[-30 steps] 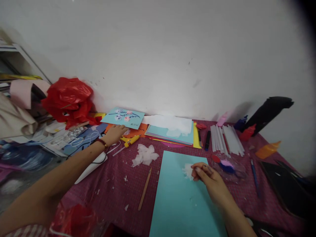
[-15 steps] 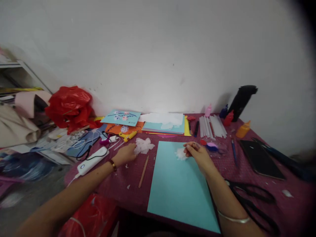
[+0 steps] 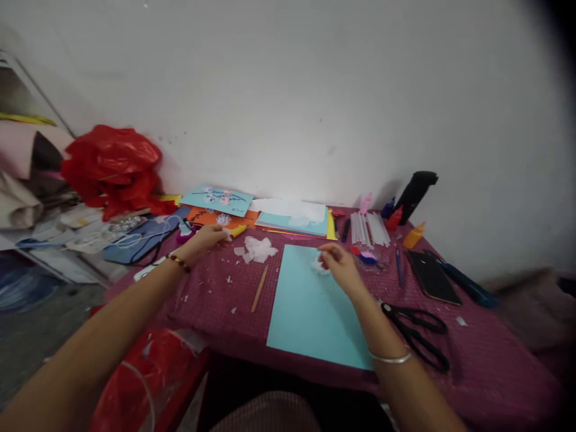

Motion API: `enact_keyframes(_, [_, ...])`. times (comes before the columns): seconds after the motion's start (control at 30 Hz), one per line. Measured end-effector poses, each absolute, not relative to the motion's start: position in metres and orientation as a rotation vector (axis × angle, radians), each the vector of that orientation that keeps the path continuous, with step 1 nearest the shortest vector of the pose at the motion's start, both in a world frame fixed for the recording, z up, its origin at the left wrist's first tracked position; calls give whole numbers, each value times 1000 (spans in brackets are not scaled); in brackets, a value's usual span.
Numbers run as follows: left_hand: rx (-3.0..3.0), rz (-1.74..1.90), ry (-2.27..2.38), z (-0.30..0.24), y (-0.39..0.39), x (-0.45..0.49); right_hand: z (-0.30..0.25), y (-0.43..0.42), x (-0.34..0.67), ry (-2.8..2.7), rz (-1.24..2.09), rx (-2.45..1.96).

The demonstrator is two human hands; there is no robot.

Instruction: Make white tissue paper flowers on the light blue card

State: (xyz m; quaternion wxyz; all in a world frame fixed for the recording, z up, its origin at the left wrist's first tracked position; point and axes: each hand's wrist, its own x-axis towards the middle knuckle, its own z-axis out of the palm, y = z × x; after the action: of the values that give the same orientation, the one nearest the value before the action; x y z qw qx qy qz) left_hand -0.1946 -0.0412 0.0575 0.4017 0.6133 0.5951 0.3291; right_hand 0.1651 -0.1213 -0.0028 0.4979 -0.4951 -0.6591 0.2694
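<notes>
My right hand rests on the upper part of a teal paper sheet, fingers pinched on a small white tissue piece. My left hand is stretched out to the left, its fingers curled beside the yellow glue gun, with a white speck at the fingertips that I cannot identify. Between the hands sits a pile of white tissue scraps. A wooden stick lies just left of the teal sheet. All of it is on a maroon checked cloth.
Black scissors lie right of the sheet, with a black flat device and a blue pen behind. White sticks, small bottles, stacked coloured paper and a flower card line the wall. A red bag sits far left.
My left hand went from the far paper stack back to the tissue pile, then out left to the glue gun. The right hand kept its pinch on the tissue. The view pulled back.
</notes>
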Motion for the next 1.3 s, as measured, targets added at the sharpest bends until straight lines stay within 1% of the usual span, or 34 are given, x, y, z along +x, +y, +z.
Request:
enact_keyframes(0.07, [1462, 883, 1417, 61, -52, -196, -3, -132, 125, -1919, 617, -1149])
enact_keyframes(0.17, [1376, 899, 1316, 65, -71, -194, -5, -141, 67, -2353, 477, -1091])
enact_keyframes(0.3, [1309, 874, 1234, 67, -95, -204, -5, -134, 24, -2755, 230, -1055])
enact_keyframes(0.47, [1214, 881, 1203, 56, -104, -225, 2, -116, 12, -3067, 51, -922])
enact_keyframes(0.67, [1134, 885, 1197, 40, -97, -226, 11, -109, 5, -3191, 80, -669])
enact_keyframes(0.77, [1127, 865, 1176, 40, -97, -222, 29, -108, 13, -3142, 145, -709])
enact_keyframes(0.87, [1179, 847, 1174, 40, -99, -213, 58, -107, 47, -2880, 268, -956])
enact_keyframes(0.93, [1200, 826, 1186, 37, -99, -198, 72, -109, 78, -2267, 564, -1098])
enact_keyframes(0.97, [1185, 827, 1169, 36, -99, -185, 76, -113, 93, -2030, 654, -1148])
enact_keyframes(1.03, [1204, 784, 1049, 34, -100, -151, 75, -124, 117, -1758, 795, -1220])
enact_keyframes(1.13, [1304, 689, 864, 37, -108, -92, 61, -146, 134, -1687, 1058, -1266])
enact_keyframes(1.3, [1416, 623, 701, 43, -124, -33, 41, -165, 142, -1531, 1299, -1215])
